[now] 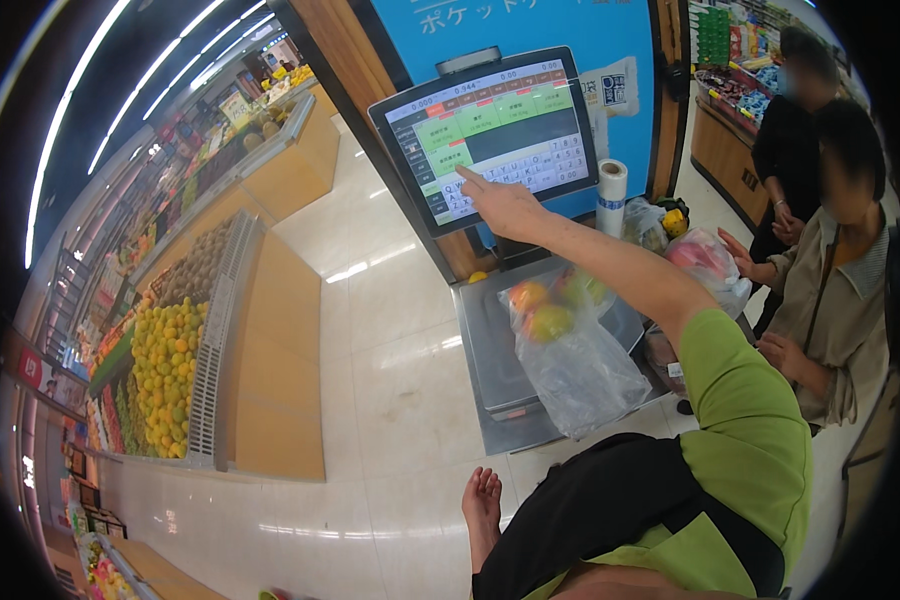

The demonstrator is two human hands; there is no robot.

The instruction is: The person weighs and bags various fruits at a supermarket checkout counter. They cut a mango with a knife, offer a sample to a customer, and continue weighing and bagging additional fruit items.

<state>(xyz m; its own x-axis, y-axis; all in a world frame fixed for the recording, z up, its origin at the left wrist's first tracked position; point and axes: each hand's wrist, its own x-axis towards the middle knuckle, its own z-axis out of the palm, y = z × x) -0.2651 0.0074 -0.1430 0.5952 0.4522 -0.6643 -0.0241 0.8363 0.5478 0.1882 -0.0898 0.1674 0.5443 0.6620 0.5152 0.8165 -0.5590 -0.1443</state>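
Observation:
My right hand [504,210] reaches out with its index finger on the touch screen [495,139] of a weighing scale, near a green tile. It holds nothing. Below the screen, the scale's metal platform [495,360] bears a clear plastic bag [581,382] with several red, yellow and green mangoes [550,322] in it. My forearm passes over the platform's far right side. My left hand [482,499] hangs beside my black apron, palm partly up and fingers loosely bent, apart from the platform and with nothing in it.
A roll of plastic bags [611,199] stands right of the screen. Bagged fruit [701,259] lies beside the platform, close to the hand of a person [840,300]. Another person [787,157] stands behind. Fruit stands [277,375] line the left, across a tiled floor [390,390].

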